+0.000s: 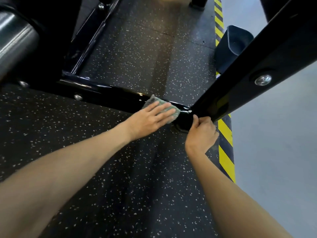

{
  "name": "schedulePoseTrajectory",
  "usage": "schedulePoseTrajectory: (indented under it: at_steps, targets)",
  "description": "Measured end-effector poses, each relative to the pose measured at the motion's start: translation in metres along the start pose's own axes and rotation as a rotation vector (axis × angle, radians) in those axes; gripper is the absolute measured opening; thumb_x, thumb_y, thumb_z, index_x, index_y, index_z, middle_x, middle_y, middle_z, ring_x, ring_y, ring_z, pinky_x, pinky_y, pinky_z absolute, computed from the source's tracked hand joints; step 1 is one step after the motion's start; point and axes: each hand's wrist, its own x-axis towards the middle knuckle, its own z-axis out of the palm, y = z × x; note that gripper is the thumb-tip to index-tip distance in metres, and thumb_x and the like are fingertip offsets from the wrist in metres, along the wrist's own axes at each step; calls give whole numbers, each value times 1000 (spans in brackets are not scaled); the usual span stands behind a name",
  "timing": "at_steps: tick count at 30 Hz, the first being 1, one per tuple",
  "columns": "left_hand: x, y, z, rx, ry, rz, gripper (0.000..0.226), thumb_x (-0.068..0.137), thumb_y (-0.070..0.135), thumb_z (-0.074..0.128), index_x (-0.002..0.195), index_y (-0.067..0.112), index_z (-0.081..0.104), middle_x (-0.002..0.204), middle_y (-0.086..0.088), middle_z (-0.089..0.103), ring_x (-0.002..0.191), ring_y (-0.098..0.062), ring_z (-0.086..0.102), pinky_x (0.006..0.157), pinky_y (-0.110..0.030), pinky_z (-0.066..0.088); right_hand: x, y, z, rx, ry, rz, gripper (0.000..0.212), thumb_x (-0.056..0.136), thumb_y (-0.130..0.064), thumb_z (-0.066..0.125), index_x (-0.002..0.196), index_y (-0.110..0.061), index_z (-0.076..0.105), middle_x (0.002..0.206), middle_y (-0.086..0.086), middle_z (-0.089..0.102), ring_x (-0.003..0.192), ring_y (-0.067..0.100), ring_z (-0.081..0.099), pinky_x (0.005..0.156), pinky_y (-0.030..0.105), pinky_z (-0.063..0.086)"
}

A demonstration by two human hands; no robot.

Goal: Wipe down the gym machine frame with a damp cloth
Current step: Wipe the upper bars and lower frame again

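A glossy black machine frame lies low across the floor: its base bar runs from the left to a corner joint, where an upright post rises toward the upper right. A grey-green cloth lies on the base bar just left of the joint. My left hand presses flat on the cloth with straight fingers. My right hand grips the foot of the post at the joint, fingers curled round its near edge.
Speckled black rubber flooring surrounds the frame. A yellow-and-black hazard strip borders the grey floor on the right. A dark bucket stands behind the post. Another frame rail and a black padded roller are at upper left.
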Motion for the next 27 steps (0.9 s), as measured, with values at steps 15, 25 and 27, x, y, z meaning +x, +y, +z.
schedulePoseTrajectory:
  at_steps: [15, 25, 27]
  targets:
    - [40, 30, -7, -74, -34, -306, 59, 85, 8, 24, 137, 9, 51, 140, -14, 51, 128, -37, 49, 102, -49, 45, -5, -7, -6, 98, -11, 38, 35, 102, -33, 42, 100, -3, 59, 94, 20, 67, 92, 39, 60, 83, 44, 38]
    - [-19, 26, 0, 36, -81, -230, 54, 91, 7, 24, 142, 5, 44, 153, -16, 31, 141, -39, 28, 110, -53, 31, -8, -14, -1, 164, 3, 167, 36, 103, -34, 37, 104, -3, 57, 94, 22, 67, 90, 40, 62, 81, 46, 44]
    - [4, 42, 3, 18, -89, -223, 54, 92, 7, 23, 144, 6, 40, 154, -17, 29, 141, -40, 26, 112, -52, 31, -9, -10, 0, 140, 25, 137, 36, 103, -33, 38, 103, -3, 58, 93, 23, 67, 88, 41, 61, 78, 45, 42]
